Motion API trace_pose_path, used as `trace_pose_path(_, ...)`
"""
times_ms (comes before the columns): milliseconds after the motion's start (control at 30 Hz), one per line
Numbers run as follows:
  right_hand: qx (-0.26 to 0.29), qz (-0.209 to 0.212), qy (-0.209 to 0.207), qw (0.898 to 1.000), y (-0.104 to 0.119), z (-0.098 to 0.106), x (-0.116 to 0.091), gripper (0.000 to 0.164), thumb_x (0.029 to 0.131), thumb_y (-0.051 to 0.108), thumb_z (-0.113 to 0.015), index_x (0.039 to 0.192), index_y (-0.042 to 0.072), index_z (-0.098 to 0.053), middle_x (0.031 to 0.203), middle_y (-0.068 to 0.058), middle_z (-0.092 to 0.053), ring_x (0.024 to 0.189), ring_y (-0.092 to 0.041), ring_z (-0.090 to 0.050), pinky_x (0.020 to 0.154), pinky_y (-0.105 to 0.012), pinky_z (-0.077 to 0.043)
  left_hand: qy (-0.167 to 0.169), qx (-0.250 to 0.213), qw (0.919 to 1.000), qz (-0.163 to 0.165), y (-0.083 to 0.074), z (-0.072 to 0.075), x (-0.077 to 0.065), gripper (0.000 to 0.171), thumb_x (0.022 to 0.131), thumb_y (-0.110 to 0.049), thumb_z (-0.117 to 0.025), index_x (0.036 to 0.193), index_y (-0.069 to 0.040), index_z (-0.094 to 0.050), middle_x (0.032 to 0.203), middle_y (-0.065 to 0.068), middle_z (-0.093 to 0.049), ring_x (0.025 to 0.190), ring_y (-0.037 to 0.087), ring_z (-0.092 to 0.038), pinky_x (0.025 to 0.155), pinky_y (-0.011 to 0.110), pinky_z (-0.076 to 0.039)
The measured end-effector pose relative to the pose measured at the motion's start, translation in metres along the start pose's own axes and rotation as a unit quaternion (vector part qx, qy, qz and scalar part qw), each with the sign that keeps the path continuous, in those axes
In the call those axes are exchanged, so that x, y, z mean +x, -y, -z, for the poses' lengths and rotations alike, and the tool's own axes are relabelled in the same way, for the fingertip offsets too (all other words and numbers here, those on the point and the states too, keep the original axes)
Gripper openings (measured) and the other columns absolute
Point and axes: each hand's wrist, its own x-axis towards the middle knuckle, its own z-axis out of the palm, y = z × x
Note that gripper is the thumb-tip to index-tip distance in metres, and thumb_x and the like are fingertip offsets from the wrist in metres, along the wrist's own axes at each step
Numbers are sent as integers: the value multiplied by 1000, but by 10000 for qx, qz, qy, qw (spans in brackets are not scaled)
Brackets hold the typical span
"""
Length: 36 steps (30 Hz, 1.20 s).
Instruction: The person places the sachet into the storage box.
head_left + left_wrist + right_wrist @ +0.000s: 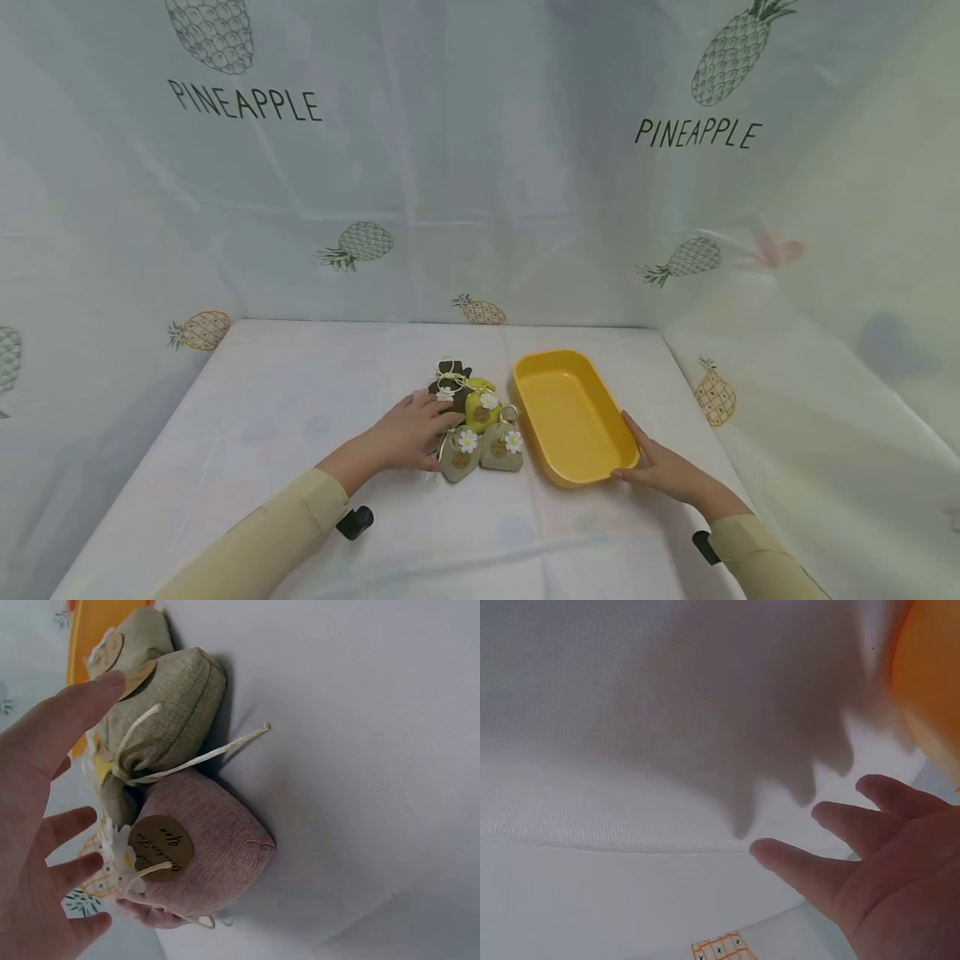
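My left hand [408, 433] reaches over a cluster of small drawstring sachets, its fingers spread. A dark brown sachet [454, 369] lies at the back, with a yellow sachet [474, 408] beside it. Two grey-beige sachets, a left one [453, 467] and a right one [498, 454], sit in front with white flowers. The left wrist view also shows a pink sachet [214, 859] with a round label, hidden under the hand from above. My right hand [663, 471] is at the near right corner of a yellow tray [573, 421], thumb and forefinger at the rim, other fingers extended.
A white cloth [360, 358] covers the table. Behind and beside it hang pale curtains [480, 183] printed with pineapples. A black strap device [356, 522] sits at the left wrist, and another [705, 547] at the right.
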Motion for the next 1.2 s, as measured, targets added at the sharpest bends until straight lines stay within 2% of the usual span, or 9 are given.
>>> trace_pose_path(167, 132, -217, 235, 9994, 0, 1, 0, 107, 86, 49, -69, 157, 21, 6, 153, -32, -18, 132, -58, -28, 99, -72, -27, 74, 214, 9994, -275, 3, -7, 9, 87, 71, -58, -80, 144, -22, -48, 143, 3, -47, 133, 27, -38, 110, 55, -26)
trace_pose_path(400, 286, -223, 190, 9992, -2, 2, -3, 106, 85, 46, -71, 158, 22, 3, 155, -30, -17, 132, -58, -27, 98, -72, -28, 92, 412, 9976, -540, 1, -11, 20, 80, 71, -55, -81, 140, -24, -53, 128, -3, -55, 119, 19, -47, 101, 46, -33)
trace_pose_path(600, 268, -229, 119, 9993, -5, 2, -5, 106, 84, 43, -73, 158, 20, 0, 154, -30, -18, 133, -57, -27, 98, -72, -28, 483, 233, 9979, -370, -4, -12, 33, 75, 74, -46, -81, 140, -27, -52, 128, -3, -54, 120, 20, -47, 102, 48, -33)
trace_pose_path(767, 388, -263, 175, 9987, -3, 3, -6, 107, 84, 44, -73, 158, 21, 2, 155, -29, -15, 134, -58, -23, 98, -74, -27, 903, 198, 9956, -154, -5, -13, 42, 80, 72, -49, -83, 142, -31, -50, 132, -3, -52, 123, 22, -46, 105, 49, -31)
trace_pose_path(867, 415, -243, 170, 9987, -3, 4, -5, 107, 85, 44, -73, 158, 22, 2, 155, -29, -14, 134, -58, -23, 98, -74, -27, 1048, 178, 9943, -83, -7, -8, 45, 81, 69, -50, -85, 140, -33, -51, 131, -4, -52, 122, 22, -46, 103, 50, -32)
trace_pose_path(1033, 430, -199, 122, 9988, -2, 3, -2, 106, 84, 44, -73, 158, 22, 1, 155, -29, -16, 134, -57, -25, 98, -73, -27, 1090, -209, 9938, -35, -7, -2, 48, 76, 64, -40, -89, 132, -33, -58, 130, -10, -56, 116, 20, -47, 96, 47, -34)
trace_pose_path(1200, 466, -270, 122, 9985, -3, 0, 2, 107, 83, 44, -74, 158, 22, 0, 155, -28, -17, 135, -56, -24, 99, -73, -26, 992, -569, 9932, -198, -3, -2, 50, 66, 61, -33, -92, 121, -33, -64, 118, -18, -60, 110, 15, -49, 100, 51, -31)
